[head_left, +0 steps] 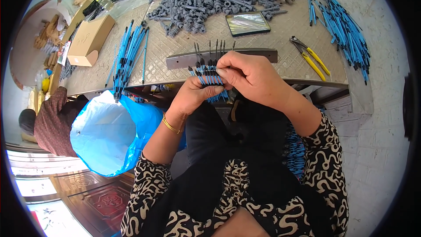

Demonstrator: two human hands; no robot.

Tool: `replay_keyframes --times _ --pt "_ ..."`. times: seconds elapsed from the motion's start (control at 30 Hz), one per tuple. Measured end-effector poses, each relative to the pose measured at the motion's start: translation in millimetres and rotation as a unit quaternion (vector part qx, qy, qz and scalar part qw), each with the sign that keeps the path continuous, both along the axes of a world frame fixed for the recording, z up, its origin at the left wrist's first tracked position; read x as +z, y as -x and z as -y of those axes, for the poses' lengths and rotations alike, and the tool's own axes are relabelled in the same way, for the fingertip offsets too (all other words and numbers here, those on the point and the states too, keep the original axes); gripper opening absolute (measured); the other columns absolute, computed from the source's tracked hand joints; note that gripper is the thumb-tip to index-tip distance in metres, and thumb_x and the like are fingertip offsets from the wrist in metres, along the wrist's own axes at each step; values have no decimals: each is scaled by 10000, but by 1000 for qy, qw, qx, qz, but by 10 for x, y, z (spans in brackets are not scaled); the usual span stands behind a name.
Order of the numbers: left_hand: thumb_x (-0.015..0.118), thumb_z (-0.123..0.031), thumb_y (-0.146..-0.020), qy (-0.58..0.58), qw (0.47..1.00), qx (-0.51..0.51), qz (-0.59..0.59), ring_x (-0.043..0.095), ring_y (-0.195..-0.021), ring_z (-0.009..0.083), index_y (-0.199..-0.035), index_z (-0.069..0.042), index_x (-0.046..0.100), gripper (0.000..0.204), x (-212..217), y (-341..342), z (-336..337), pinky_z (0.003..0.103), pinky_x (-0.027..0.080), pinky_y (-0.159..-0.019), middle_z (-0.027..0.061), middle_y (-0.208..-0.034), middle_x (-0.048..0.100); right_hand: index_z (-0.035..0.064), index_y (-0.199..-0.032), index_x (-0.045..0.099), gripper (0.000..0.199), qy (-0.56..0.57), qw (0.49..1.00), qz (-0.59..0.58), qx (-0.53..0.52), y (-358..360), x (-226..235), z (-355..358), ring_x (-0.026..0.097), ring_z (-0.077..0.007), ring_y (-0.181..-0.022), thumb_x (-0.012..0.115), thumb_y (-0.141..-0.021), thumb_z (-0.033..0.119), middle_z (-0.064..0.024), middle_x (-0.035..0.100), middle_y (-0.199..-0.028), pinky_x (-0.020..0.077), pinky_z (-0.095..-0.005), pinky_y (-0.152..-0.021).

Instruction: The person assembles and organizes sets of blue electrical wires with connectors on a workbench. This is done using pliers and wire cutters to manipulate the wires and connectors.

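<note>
My left hand [195, 94] is closed around a flat row of thin blue tubes [211, 80] with black ends, held just in front of the table's near edge. Their black tips point away from me. A thin pale strand crosses the row just below the black ends. My right hand [247, 72] pinches thumb and forefinger together at the row's right side, by that strand; what lies between the fingertips is hidden. Behind the hands, a dark metal strip [175, 62] with holes runs along the table edge.
Grey plastic fittings [197, 2] are heaped at the back. Nearer lie a shallow case of thin silvery strips [248, 23] and yellow-handled cutters [312, 59]. More blue tubes lie left [130, 55] and right [346, 30]. A cardboard box [90, 41] and an open blue bag [147, 120] are at left.
</note>
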State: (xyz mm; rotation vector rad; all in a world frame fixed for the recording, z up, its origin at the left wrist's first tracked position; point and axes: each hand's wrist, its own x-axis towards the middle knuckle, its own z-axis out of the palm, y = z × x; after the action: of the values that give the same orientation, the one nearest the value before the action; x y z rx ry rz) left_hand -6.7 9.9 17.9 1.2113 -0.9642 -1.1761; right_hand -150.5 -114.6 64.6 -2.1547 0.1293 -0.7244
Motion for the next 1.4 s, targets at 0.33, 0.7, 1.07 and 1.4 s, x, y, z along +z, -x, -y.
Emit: replay_keyframes --times 0.33,0.7,1.07,1.4 --pt "596 -16 -829 39 998 -12 57 536 -896 85 -980 -14 632 155 -57 -17 26 236 431 -814 2 -952 619 82 -843 538 190 232 967 78 -73 -83 45 -8 552 -258 -540 661 -750 193 -62 547 -610 421 -350 -479" --pt "620 -45 -820 33 997 29 65 548 -879 108 -887 -18 623 72 -107 26 46 253 427 -793 7 -910 622 112 -829 554 199 345 931 61 -100 -222 46 -15 547 -224 -533 668 -714 226 -38 545 -649 419 -334 -471" --pt "587 -51 -833 6 1000 2 -26 599 -916 157 -998 2 618 176 -33 16 60 284 457 -833 74 -948 651 70 -886 581 208 191 954 -82 -215 -506 -58 1392 589 -309 -699 572 -820 268 -124 596 -811 458 -359 -613" --pt "587 -54 -828 7 996 5 -84 612 -919 193 -1018 9 608 201 -59 -64 34 305 470 -836 110 -950 652 74 -852 599 192 243 919 -218 -223 -709 -673 1838 583 -320 -818 552 -801 253 -134 616 -845 453 -435 -688"
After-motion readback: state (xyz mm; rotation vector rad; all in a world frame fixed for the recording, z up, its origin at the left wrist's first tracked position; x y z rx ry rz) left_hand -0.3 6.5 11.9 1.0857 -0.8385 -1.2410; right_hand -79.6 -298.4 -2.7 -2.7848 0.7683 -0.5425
